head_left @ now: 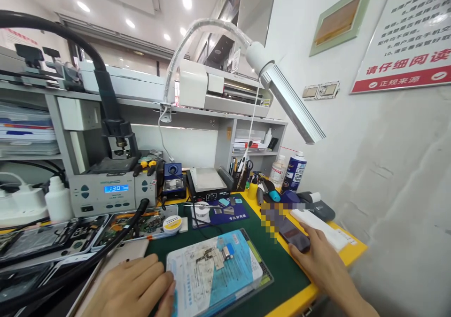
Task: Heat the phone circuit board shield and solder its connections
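My right hand [322, 256] grips a dark phone [296, 236] at the right of the bench, thumb on its near edge and fingers on its far edge. Part of that phone is hidden by pixelation. At the lower left, my left hand [132, 286] has its fingers bent and pressed together; their undersides are hidden. Its fingertips touch the left edge of a blue and white box [190, 284]. A small metal part with flex cable [216, 258] lies on top of the box.
A rework station [112, 192] reads 130, and its black hose [82, 265] crosses the left foreground. Trays of phone parts [141, 225] lie nearby. Behind the green mat [282, 270] stand a heating plate [207, 181] and bottles. A lamp [289, 96] hangs overhead.
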Tool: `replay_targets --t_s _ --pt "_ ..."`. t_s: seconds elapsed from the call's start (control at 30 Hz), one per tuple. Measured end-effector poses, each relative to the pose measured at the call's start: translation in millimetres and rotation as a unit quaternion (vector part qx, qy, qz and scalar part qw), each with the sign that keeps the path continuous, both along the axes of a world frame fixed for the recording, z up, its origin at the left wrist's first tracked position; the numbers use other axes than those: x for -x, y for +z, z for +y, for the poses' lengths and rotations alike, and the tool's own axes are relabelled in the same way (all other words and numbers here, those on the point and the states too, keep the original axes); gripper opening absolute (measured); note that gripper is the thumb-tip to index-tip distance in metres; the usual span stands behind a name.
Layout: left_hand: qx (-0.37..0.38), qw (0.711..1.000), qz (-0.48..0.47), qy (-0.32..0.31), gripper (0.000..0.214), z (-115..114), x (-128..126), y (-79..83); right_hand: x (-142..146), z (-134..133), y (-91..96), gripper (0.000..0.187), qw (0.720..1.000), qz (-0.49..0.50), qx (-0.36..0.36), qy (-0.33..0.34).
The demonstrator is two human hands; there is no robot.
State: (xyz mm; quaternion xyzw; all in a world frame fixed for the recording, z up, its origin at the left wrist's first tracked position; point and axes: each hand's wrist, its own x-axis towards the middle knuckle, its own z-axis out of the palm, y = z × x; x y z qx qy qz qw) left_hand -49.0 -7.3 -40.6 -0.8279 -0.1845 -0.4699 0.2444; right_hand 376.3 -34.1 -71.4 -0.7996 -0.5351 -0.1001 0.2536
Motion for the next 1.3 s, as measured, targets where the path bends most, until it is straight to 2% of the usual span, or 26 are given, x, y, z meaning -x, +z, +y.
replay_targets --t_s 0.17,0.3,0.47,0.6,0.67,0.73,0.8,0.87,0.93,1.0,1.07,1.17,1.3 --pt "0.014 1.0 -0.003 0.007 0.031 -4.3 4.3 11.3 -4.3 2.1 -6.3 0.061 0.999 -0.042 -0.006 -0.016" --pt "0.036 0.999 0.017 0.02 0.023 -7.2 6.0 20.0 -3.3 2.2 -6.1 0.06 0.998 -0.066 -0.009 -0.018" --pt "0.053 0.998 0.017 0.012 0.017 -6.9 6.4 17.8 -7.3 1.6 -7.0 0.061 0.996 -0.083 -0.013 -0.04" --pt "0.065 0.998 0.011 0.01 0.016 -7.8 8.7 13.9 -6.6 -0.3 -2.7 0.065 0.996 -0.089 -0.021 -0.021" --pt "0.066 0.998 0.01 0.016 0.013 -8.3 10.6 13.8 10.3 0.6 11.9 0.065 0.994 -0.093 -0.047 0.022" --pt "0.067 0.997 0.001 0.022 0.012 -8.0 12.5 15.0 43.2 5.0 36.5 0.058 0.977 -0.095 -0.12 0.148" --pt "0.071 0.997 -0.02 0.027 0.016 -6.6 14.1 17.6 88.4 14.2 65.8 0.049 0.948 -0.086 -0.168 0.258" --pt "0.074 0.996 -0.046 0.028 0.019 -4.6 14.8 22.1 136.5 28.3 91.1 0.05 0.911 -0.085 -0.156 0.372" --pt "0.072 0.995 -0.068 0.026 0.021 -3.4 14.2 28.6 178.0 44.7 105.3 0.059 0.877 -0.087 -0.127 0.455" --pt "0.071 0.994 -0.076 0.027 0.023 -4.7 11.0 36.6 206.8 59.5 107.5 0.071 0.857 -0.087 -0.118 0.493" --pt "0.081 0.994 -0.072 0.03 0.026 -9.4 3.5 45.0 221.7 69.3 102.1 0.077 0.848 -0.079 -0.121 0.51" --pt "0.115 0.991 -0.061 0.036 0.031 -19.7 -18.7 55.2 224.2 73.8 91.4 0.084 0.851 -0.059 -0.137 0.504" --pt "0.168 0.982 -0.059 0.057 0.035 -27.1 -61.3 60.4 212.8 71.0 85.2 0.093 0.873 -0.041 -0.141 0.464"
